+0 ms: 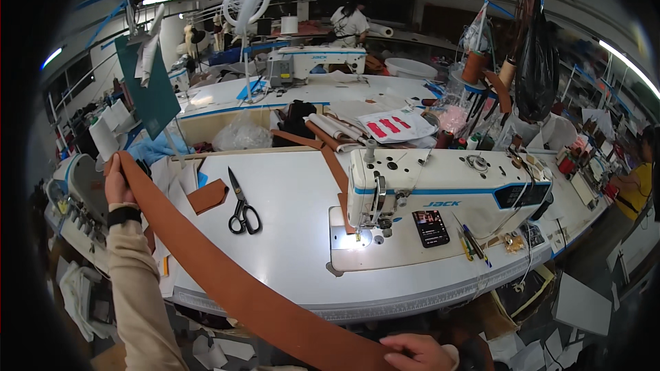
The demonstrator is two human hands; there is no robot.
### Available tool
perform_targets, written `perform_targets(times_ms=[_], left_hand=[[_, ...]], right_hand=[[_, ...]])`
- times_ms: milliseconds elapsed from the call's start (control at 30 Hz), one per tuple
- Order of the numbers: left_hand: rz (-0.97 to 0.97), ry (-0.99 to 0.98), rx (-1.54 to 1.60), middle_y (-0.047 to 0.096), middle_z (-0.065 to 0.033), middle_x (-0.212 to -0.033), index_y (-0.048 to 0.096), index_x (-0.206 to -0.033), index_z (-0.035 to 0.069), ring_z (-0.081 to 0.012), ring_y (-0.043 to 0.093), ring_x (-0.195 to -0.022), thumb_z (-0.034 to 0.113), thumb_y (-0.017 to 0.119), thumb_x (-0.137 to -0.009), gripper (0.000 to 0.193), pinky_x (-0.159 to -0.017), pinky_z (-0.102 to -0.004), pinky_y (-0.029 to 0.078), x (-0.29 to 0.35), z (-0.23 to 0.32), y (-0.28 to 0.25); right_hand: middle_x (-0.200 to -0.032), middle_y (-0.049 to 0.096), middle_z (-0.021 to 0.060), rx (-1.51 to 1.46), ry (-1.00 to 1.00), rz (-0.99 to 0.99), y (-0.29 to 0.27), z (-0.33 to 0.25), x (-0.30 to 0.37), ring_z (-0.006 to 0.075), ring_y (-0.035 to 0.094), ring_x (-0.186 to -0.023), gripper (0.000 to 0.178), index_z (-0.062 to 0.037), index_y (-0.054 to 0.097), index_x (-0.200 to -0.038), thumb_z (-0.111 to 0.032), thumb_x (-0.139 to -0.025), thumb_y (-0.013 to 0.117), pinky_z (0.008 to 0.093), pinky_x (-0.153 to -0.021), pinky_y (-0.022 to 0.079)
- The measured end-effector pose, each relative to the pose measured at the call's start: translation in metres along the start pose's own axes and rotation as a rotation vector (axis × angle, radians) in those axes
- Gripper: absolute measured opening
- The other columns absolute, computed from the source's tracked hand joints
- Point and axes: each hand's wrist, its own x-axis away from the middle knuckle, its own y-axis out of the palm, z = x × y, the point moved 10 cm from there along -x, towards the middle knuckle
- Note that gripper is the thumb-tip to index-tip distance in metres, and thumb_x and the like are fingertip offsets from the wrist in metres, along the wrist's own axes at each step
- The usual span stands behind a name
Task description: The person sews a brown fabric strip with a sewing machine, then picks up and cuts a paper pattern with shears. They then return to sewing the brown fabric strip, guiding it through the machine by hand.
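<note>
A: Where does the brown strip (230,276) lie?

B: It's held up on the left, slanting from the far left toward the near middle, where the lower edge of view cuts it off. It hides part of the white table's (292,206) near rim.

A: And the 2 hands?

B: The left hand (118,187) is closed on the strip's far end; some of its fingers are hidden behind the material. The right hand (418,352) touches the near end, thumb and fingers at the strip. I can't tell whether it grips, since its underside is out of sight.

A: What's about them?

B: Right of the strip lie 1 small brown piece (208,196) and 1 pair of black-handled scissors (240,207), blades pointing far. Farther right stands the sewing machine (447,192), partly covering another brown strip (335,167); a glare washes out detail under its needle. The phone (431,228) beside it shows a screen too small to make out.

A: Anyone else?

B: A person in white (349,22) at the far side, details unclear, and a person in yellow (636,185), cut off at far right.
</note>
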Motion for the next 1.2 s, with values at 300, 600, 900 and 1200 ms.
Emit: perform_targets(times_ms=[300, 600, 900, 1200], left_hand=[[-1.015, 0.043, -0.735, 0.064, -0.0108, -0.076, 0.07, -0.097, -0.001, -0.0181, 0.061, -0.068, 0.009, 0.072, -0.092, 0.011, -0.064, -0.0328, 0.048, 0.349, -0.048, 0.219], [-1.172, -0.315, -0.512, 0.064, 0.0004, -0.083, 0.068, -0.103, -0.003, -0.0048, 0.053, -0.076, 0.007, 0.067, -0.1, 0.011, -0.068, -0.0229, 0.043, 0.407, -0.032, 0.267], [-1.306, -0.256, -0.555, 0.064, -0.0008, -0.08, 0.057, -0.133, -0.001, -0.0064, 0.057, -0.075, 0.003, 0.063, -0.1, 0.034, -0.066, -0.0245, 0.045, 0.452, -0.012, 0.274], [-1.927, -0.098, -0.657, 0.072, -0.0152, -0.101, 0.061, -0.14, 0.003, -0.031, 0.07, -0.085, -0.003, 0.06, -0.092, 0.049, -0.078, -0.0354, 0.055, 0.498, 0.036, 0.264]], right_hand=[[-0.109, 0.064, 0.0175, 0.222, -0.092, 0.132, 0.03, 0.028, -0.02, 0.0352, 0.065, -0.087, 0.039, -0.0018, 0.061, -0.122, -0.024, -0.093, 0.075, 0.038, -0.083, 0.053], [-0.141, 0.056, 0.0276, -0.059, -0.284, 0.259, 0.02, -0.025, -0.046, 0.0358, 0.061, -0.126, 0.026, -0.0016, 0.055, -0.104, -0.004, -0.088, 0.076, 0.0375, -0.101, 0.05], [-0.137, 0.059, 0.0254, -0.009, -0.418, 0.372, 0.008, -0.055, -0.032, 0.0312, 0.065, -0.115, 0.024, -0.0027, 0.056, -0.097, -0.003, -0.087, 0.078, 0.0333, -0.091, 0.052], [-0.105, 0.063, 0.0116, -0.164, -0.359, 0.205, 0.025, -0.055, -0.025, 0.0272, 0.064, -0.1, 0.023, -0.0008, 0.062, -0.103, 0.01, -0.083, 0.064, 0.0319, -0.086, 0.05]])
